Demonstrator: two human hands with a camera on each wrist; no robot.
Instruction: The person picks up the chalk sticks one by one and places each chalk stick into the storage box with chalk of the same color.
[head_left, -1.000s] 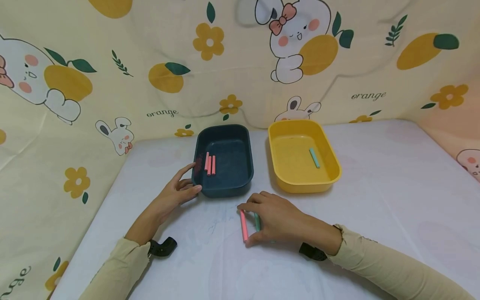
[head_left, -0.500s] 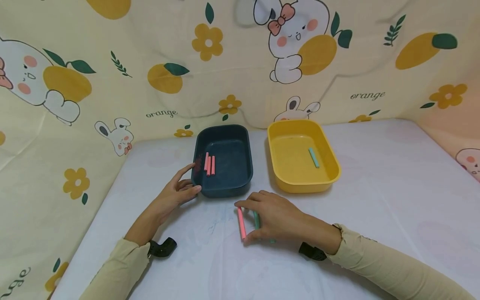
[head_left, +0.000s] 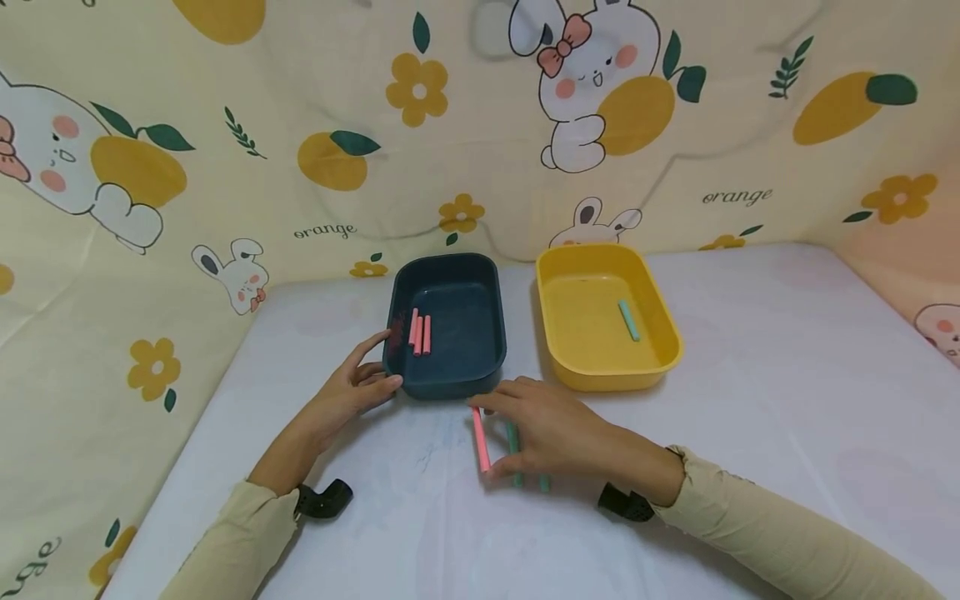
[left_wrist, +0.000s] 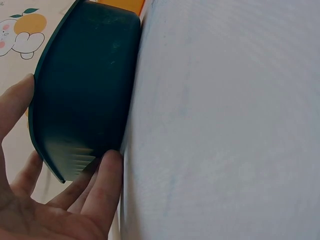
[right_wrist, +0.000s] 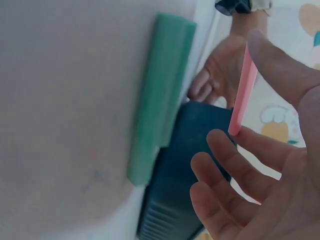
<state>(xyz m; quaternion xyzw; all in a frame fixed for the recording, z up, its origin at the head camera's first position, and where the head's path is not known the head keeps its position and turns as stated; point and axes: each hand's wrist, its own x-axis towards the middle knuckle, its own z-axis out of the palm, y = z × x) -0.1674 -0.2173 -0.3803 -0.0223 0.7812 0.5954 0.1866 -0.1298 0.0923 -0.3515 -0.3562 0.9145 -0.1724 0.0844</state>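
Between the thumb and index fingertip of my right hand [head_left: 555, 429] a pink chalk stick [head_left: 480, 442] is pinched by its two ends, as the right wrist view also shows. Beneath that hand, green chalk sticks [right_wrist: 160, 100] lie side by side on the cloth, partly covered by it in the head view. My left hand [head_left: 341, 404] rests with relaxed, spread fingers at the near left corner of a dark blue tray [head_left: 450, 387], thumb at the front and fingertips along the side. Inside this tray, 3 pink chalk sticks [head_left: 420, 335] lie together near the left wall.
To the right of the blue tray stands a yellow tray [head_left: 615, 381], holding one green chalk stick [head_left: 629, 321]. A white cloth [head_left: 765, 400] covers the table, and a printed curtain [head_left: 465, 142] hangs behind it.
My right hand has risen slightly and moved away toward the blue tray with the pink chalk, uncovering more of the green sticks. The left hand stays at the tray.
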